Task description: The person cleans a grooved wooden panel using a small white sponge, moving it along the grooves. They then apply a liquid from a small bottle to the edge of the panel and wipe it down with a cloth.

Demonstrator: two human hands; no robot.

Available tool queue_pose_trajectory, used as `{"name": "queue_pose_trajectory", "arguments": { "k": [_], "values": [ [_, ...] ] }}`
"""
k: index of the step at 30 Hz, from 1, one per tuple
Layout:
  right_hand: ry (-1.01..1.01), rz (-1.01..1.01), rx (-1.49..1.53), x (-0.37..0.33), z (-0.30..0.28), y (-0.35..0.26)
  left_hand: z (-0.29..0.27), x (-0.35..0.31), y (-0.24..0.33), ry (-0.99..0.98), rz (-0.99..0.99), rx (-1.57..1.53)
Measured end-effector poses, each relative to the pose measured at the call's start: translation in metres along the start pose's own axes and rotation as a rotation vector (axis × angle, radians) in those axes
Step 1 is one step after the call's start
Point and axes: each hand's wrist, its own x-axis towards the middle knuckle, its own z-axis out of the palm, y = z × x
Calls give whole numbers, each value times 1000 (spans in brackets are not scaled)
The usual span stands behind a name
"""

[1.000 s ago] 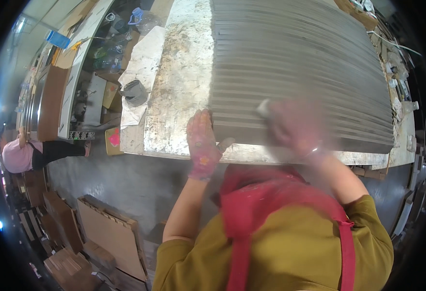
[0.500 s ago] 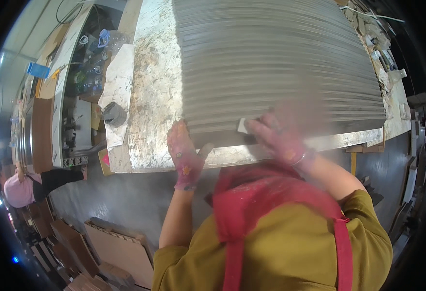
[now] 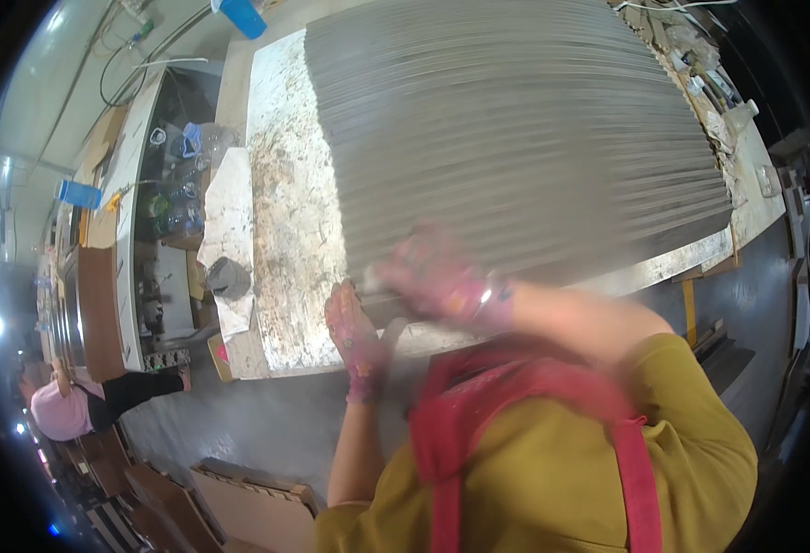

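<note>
A large grey-brown panel (image 3: 516, 129) with long parallel ridges lies across the workbench. Its near left corner is between my two gloved hands. My left hand (image 3: 357, 343) rests against that corner, fingers stretched out and thumb apart, holding nothing. Just right of it, my right hand (image 3: 437, 281) is closed and smeared by motion over the panel's near edge. A small whitish block (image 3: 371, 276) shows at its fingertips, too blurred to tell its exact kind. Both gloves are pinkish-purple.
The workbench (image 3: 285, 203) has a stained white surface left of the panel. A grey roll (image 3: 228, 276) sits on its left edge, beside a shelf with plastic bottles (image 3: 179, 198). Clutter lines the right edge. Another person (image 3: 64, 410) stands far left; flat cartons (image 3: 248, 502) lean below.
My right hand has swept left along the panel's near edge with the whitish block, ending beside my left hand. The view has shifted; my left hand stays at the corner.
</note>
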Motion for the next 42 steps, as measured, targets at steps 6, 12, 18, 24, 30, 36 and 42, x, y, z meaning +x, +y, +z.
{"name": "queue_pose_trajectory", "arguments": {
  "k": [6, 12, 18, 24, 30, 36, 42],
  "values": [
    [139, 206, -144, 18, -11, 49, 0, -3, 7, 2, 21, 96],
    [-87, 108, 60, 40, -12, 63, 1, -3, 3, 6, 38, 97],
    [325, 279, -447, 7, -53, 205, -6, 1, 15, -36, -64, 33],
    [180, 23, -75, 138, 29, 101, -3, 3, 14, -1, 1, 75],
    [230, 430, 242, 127, 0, 194, -7, 1, 10, -34, -60, 92],
    [139, 186, -39, 167, -2, 151, -9, 8, 18, -19, -36, 109],
    [186, 343, -88, 199, 18, 186, -14, 16, 22, 1, -51, 18]
  ]
}}
